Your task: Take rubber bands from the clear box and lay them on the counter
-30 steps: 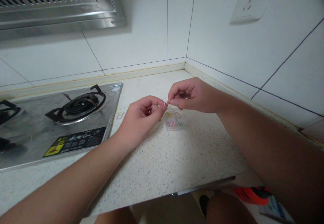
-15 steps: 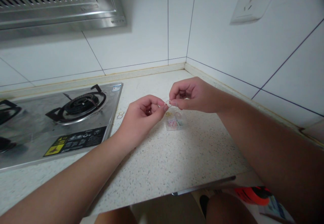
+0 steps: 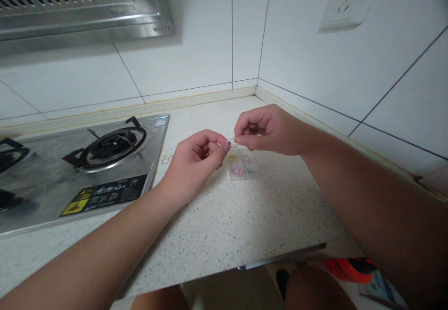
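My left hand (image 3: 194, 160) and my right hand (image 3: 268, 130) meet above the speckled counter (image 3: 245, 216). Both are closed in a pinch on one small pale ring (image 3: 232, 142), which looks like a thin rubber band held between their fingertips. Right below them lies a small clear plastic box (image 3: 241, 166) with several coloured rings inside. Two more little rings (image 3: 165, 159) lie on the counter beside the stove edge, left of my left hand.
A steel gas stove (image 3: 84, 170) with a black burner (image 3: 110, 144) fills the left. A range hood (image 3: 80, 6) hangs above it. White tiled walls meet in the corner, with a socket (image 3: 345, 2) on the right wall. The counter's front edge runs below my arms.
Both hands have lifted very slightly while still pinching the ring; otherwise nothing has moved.
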Action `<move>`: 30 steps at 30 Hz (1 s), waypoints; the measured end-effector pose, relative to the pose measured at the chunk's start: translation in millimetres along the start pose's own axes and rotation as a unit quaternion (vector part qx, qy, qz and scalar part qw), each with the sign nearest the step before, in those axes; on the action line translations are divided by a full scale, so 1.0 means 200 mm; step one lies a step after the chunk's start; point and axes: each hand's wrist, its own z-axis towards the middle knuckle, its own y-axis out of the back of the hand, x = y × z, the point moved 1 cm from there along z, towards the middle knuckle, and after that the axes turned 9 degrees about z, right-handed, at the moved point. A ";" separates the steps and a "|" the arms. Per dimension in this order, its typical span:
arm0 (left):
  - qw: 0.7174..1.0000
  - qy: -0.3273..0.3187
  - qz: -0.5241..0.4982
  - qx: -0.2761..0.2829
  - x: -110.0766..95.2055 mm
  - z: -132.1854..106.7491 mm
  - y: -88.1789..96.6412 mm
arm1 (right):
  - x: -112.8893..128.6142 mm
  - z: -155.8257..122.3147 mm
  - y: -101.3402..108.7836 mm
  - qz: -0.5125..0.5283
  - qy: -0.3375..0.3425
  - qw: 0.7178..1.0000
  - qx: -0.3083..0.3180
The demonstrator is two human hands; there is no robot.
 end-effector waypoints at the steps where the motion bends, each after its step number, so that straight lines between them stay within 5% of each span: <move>1: 1.000 -0.002 0.000 0.000 0.00 0.00 0.00 | 0.00 0.00 0.00 0.000 0.000 1.000 0.001; 30: 1.000 0.000 0.019 -0.008 -0.01 0.00 0.00 | 0.00 0.00 0.00 -0.010 -0.004 1.000 -0.006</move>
